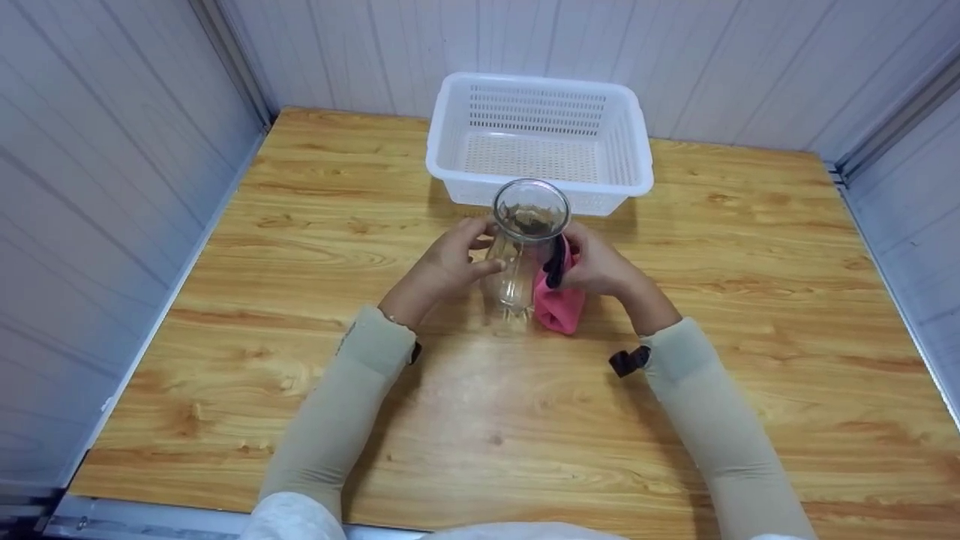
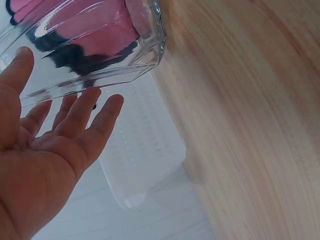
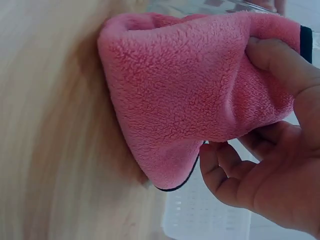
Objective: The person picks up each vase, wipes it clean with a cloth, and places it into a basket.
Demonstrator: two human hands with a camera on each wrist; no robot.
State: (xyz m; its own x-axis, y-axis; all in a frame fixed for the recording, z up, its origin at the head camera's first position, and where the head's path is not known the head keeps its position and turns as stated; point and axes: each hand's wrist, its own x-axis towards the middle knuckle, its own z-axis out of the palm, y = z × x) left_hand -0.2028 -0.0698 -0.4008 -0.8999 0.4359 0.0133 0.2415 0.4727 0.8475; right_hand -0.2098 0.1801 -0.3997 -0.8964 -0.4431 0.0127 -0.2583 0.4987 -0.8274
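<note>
Glass vase [image 1: 514, 274] is cut off in both wrist views.

The clear glass vase [image 1: 511, 289] is standing upright, its round mouth facing upward — a folded, black-edged pink fleece cloth [image 1: 559, 306] is sitting at its right side.

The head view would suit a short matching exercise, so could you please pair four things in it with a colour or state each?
1. glass vessel
2. cloth
3. basket
4. right hand

A. white, with perforated sides
B. pinching the cloth
C. transparent
D. pink

Pairs: 1-C, 2-D, 3-A, 4-B
</note>
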